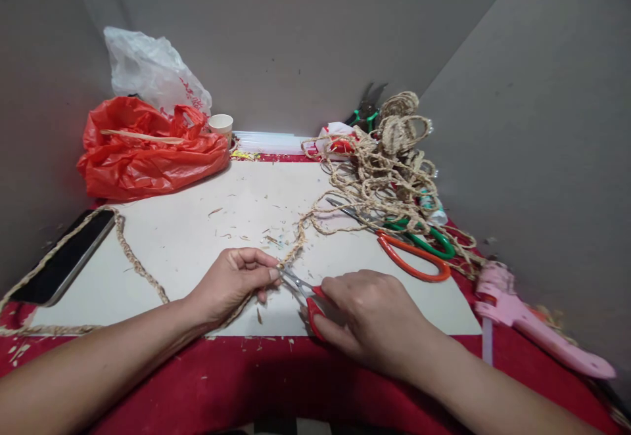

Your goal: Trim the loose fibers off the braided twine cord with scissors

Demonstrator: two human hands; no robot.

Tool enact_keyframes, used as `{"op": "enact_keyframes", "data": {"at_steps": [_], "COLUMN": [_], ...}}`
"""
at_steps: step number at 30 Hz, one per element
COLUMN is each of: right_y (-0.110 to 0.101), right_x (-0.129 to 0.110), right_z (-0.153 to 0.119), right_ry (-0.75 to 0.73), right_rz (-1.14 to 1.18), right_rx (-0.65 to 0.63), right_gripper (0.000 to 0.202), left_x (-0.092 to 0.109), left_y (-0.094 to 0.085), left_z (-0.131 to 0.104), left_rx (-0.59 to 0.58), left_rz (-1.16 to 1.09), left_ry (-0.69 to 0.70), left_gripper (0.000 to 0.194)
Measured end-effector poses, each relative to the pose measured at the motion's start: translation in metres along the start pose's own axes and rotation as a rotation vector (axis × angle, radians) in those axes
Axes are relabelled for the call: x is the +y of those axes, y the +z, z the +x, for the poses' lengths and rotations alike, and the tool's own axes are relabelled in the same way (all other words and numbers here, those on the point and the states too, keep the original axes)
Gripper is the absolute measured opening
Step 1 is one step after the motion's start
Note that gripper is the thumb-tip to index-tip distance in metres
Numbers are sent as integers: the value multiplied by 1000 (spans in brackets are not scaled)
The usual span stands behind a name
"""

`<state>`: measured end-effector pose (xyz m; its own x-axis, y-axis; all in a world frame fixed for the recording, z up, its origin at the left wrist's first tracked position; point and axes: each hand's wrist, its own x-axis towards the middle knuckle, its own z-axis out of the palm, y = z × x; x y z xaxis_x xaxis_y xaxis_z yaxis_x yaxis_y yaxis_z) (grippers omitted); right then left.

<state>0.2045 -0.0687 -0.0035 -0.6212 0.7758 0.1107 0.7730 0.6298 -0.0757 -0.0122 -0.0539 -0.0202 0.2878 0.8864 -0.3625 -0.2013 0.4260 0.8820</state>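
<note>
right hand (369, 311) fingers wrap round red-handled scissors (300, 283); left hand (235, 284) fingers pinch tight on braided rope (298, 243) right by them, likely keeping it steady.

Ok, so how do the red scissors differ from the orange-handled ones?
The red scissors are in the right hand, while the orange-handled ones lie on the sheet. The red scissors also look smaller than the orange-handled ones. Both have metal blades.
</note>
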Motion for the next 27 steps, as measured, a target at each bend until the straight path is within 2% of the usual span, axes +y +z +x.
{"op": "enact_keyframes", "data": {"at_steps": [10, 27], "right_y": [7, 7], "right_x": [-5, 1], "right_z": [-1, -7], "right_ry": [12, -51], "right_rz": [-13, 38], "right_rx": [70, 47], "right_gripper": [28, 23], "left_x": [1, 3], "left_y": [1, 4], "left_z": [0, -2], "left_rx": [13, 24], "left_rz": [55, 36], "left_ry": [-10, -25], "left_gripper": [18, 19]}}
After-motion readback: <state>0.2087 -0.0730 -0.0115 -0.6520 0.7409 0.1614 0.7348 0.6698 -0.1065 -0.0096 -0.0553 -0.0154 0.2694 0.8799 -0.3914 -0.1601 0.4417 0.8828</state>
